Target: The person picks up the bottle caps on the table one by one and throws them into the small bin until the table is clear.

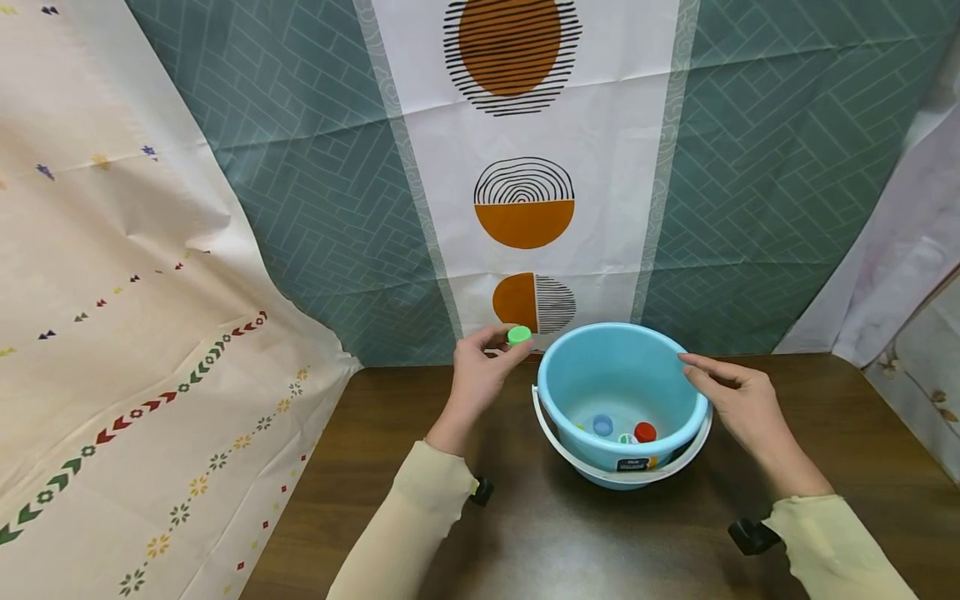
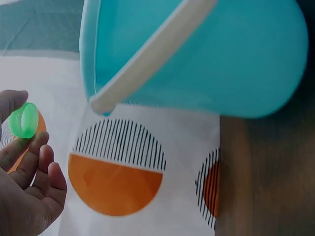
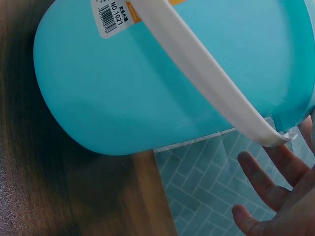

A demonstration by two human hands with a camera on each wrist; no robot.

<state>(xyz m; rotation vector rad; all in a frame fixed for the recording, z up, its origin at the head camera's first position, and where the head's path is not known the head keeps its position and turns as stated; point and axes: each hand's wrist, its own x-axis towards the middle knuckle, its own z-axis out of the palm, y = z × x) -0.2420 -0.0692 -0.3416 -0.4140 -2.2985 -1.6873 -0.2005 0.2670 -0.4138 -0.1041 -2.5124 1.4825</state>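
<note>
My left hand [image 1: 480, 371] pinches a small green bottle cap [image 1: 519, 335] between thumb and fingers, in the air left of the light-blue bucket [image 1: 551, 367]. In the left wrist view the cap [image 2: 23, 121] shows its hollow side, and the other fingers curl below it. My right hand [image 1: 742, 404] holds the bucket's right rim by the fingertips; in the right wrist view its lower fingers [image 3: 263, 184] are spread beside the handle joint. Inside the bucket lie a blue cap [image 1: 602, 425], a red cap [image 1: 645, 432] and a white-and-green cap [image 1: 627, 438], with a yellow-green sliver partly hidden by the wall.
The bucket's white handle [image 1: 626, 477] hangs down across its front. Beneath stands a dark brown wooden table [image 1: 585, 550]. A green-and-white patterned cloth [image 1: 600, 125] hangs behind, and a cream printed cloth [image 1: 150, 333] drapes along the left.
</note>
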